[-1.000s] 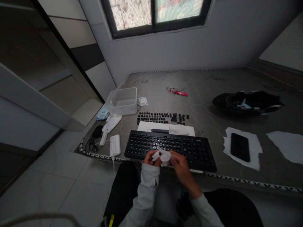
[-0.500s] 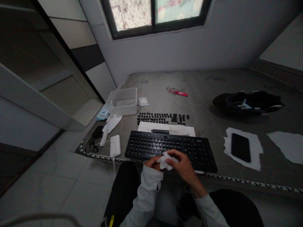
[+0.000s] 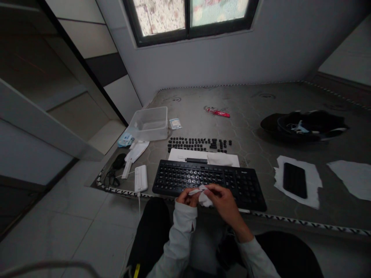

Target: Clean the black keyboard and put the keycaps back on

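Note:
Between both hands, over the front edge of the table, is a crumpled white tissue [image 3: 205, 199]. My left hand [image 3: 188, 197] pinches its left side, and my right hand [image 3: 222, 200] grips it from the right with thumb and fingers. Right behind the hands lies a black keyboard [image 3: 174, 174] with its keycaps taken off over much of its left and middle part. Rows of loose black keycaps [image 3: 185, 144] are laid out beyond it. A white sheet [image 3: 176, 154] with a dark slim tool [image 3: 196, 160] and a folded white cloth [image 3: 222, 159] lies between keyboard and keycaps.
On the left are a clear plastic box [image 3: 150, 123], a small packet [image 3: 175, 123], a white power bank [image 3: 141, 178] with a cable, and a black mouse [image 3: 119, 161]. To the right lie a phone [image 3: 295, 180] on white paper and a dark cap [image 3: 310, 125]. A red packet [image 3: 218, 112] lies farther back.
The tissue has been drawn out and folded differently between my fingers, and it now looks less bunched. My left hand has shifted slightly left and up. Other things stay in place.

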`<state>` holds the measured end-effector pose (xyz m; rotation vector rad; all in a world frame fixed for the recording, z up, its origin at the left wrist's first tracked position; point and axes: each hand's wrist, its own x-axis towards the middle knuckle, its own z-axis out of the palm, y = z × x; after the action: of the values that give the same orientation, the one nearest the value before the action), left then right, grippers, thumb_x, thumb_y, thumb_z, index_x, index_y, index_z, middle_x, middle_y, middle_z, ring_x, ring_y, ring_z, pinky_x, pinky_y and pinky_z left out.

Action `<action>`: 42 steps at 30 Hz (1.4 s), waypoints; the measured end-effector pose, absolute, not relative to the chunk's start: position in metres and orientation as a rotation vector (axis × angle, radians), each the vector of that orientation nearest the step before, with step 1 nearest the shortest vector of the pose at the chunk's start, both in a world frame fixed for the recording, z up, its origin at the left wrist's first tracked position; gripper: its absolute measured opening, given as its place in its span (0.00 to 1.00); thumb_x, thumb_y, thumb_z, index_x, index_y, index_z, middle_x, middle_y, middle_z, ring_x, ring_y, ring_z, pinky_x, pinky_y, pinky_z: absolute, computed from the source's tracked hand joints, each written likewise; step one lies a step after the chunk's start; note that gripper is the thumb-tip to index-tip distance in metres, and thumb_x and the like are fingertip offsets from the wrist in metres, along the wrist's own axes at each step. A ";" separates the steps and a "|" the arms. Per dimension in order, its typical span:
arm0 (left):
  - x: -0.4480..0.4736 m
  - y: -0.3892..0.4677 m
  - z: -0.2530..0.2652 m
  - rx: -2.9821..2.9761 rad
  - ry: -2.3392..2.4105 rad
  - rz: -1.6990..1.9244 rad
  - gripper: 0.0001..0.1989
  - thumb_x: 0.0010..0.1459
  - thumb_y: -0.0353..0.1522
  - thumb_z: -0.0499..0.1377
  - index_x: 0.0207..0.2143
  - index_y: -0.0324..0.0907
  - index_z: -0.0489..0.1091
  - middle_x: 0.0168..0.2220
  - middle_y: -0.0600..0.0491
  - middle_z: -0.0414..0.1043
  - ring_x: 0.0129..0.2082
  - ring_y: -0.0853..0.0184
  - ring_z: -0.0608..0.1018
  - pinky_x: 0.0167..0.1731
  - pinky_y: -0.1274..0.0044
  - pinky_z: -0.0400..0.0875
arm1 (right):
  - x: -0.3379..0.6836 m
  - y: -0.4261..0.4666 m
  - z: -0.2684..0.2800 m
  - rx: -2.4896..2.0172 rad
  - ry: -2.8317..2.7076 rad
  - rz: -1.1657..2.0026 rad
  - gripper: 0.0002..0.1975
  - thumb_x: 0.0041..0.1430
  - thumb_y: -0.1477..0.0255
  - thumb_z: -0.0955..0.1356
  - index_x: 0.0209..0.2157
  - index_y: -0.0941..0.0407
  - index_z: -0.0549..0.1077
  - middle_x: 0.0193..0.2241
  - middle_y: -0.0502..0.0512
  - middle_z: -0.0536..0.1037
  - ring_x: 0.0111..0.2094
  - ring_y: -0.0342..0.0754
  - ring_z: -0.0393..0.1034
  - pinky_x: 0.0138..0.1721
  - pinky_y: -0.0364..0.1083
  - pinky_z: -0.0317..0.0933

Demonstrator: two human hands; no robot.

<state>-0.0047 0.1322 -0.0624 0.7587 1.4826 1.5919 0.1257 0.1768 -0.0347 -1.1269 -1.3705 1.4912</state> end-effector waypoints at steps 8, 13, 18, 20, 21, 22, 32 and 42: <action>-0.017 0.131 -0.062 1.059 1.823 1.656 0.11 0.48 0.36 0.66 0.33 0.40 0.75 0.27 0.56 0.75 0.14 0.80 0.66 0.14 0.85 0.60 | 0.122 0.179 -0.035 -1.141 -1.287 1.489 0.19 0.48 0.54 0.72 0.33 0.56 0.79 0.29 0.55 0.82 0.30 0.49 0.74 0.31 0.44 0.67; -0.021 0.126 -0.060 1.721 1.790 1.688 0.07 0.52 0.29 0.64 0.36 0.42 0.77 0.32 0.55 0.73 0.16 0.80 0.69 0.16 0.86 0.65 | 0.111 0.173 -0.039 -1.171 -1.154 1.426 0.18 0.45 0.57 0.74 0.30 0.56 0.75 0.24 0.53 0.79 0.26 0.47 0.73 0.27 0.42 0.65; -0.021 0.127 -0.070 1.772 1.742 1.621 0.12 0.57 0.30 0.60 0.44 0.45 0.77 0.33 0.53 0.73 0.23 0.75 0.75 0.19 0.85 0.70 | 0.111 0.170 -0.038 -1.150 -1.282 1.395 0.14 0.50 0.59 0.72 0.31 0.56 0.75 0.27 0.53 0.80 0.28 0.47 0.73 0.29 0.42 0.64; -0.022 0.128 -0.076 1.757 1.755 1.632 0.11 0.58 0.32 0.60 0.44 0.46 0.77 0.34 0.52 0.72 0.23 0.75 0.75 0.20 0.85 0.71 | 0.113 0.169 -0.038 -1.123 -1.359 1.399 0.13 0.54 0.60 0.70 0.33 0.56 0.75 0.30 0.54 0.81 0.30 0.48 0.74 0.31 0.43 0.65; -0.023 0.128 -0.078 1.765 1.763 1.632 0.12 0.59 0.34 0.60 0.44 0.46 0.77 0.34 0.52 0.72 0.23 0.75 0.75 0.20 0.85 0.71 | 0.113 0.170 -0.038 -1.112 -1.393 1.396 0.12 0.55 0.61 0.69 0.34 0.56 0.76 0.31 0.54 0.81 0.31 0.48 0.74 0.32 0.43 0.65; -0.024 0.128 -0.079 1.778 1.775 1.634 0.12 0.59 0.35 0.60 0.44 0.46 0.77 0.34 0.52 0.72 0.23 0.75 0.74 0.20 0.84 0.71 | 0.114 0.170 -0.038 -1.104 -1.421 1.392 0.11 0.56 0.62 0.68 0.34 0.55 0.75 0.31 0.54 0.81 0.32 0.48 0.74 0.32 0.43 0.64; -0.024 0.131 -0.070 1.511 1.796 1.763 0.10 0.54 0.34 0.64 0.39 0.43 0.77 0.34 0.52 0.75 0.16 0.79 0.67 0.15 0.85 0.63 | 0.118 0.173 -0.042 -1.196 -1.300 1.304 0.12 0.56 0.62 0.67 0.36 0.56 0.70 0.30 0.54 0.80 0.28 0.46 0.72 0.27 0.41 0.63; -0.009 0.127 -0.064 1.064 1.771 1.694 0.15 0.51 0.39 0.65 0.40 0.42 0.77 0.28 0.55 0.76 0.11 0.82 0.62 0.11 0.86 0.56 | 0.123 0.176 -0.038 -1.322 -1.480 0.904 0.12 0.60 0.64 0.64 0.43 0.53 0.69 0.59 0.63 0.67 0.55 0.55 0.66 0.54 0.56 0.60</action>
<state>-0.0091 0.1271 -0.0642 1.0639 1.7714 1.6944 0.1228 0.1756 -0.0382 -1.3224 -1.4802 0.9039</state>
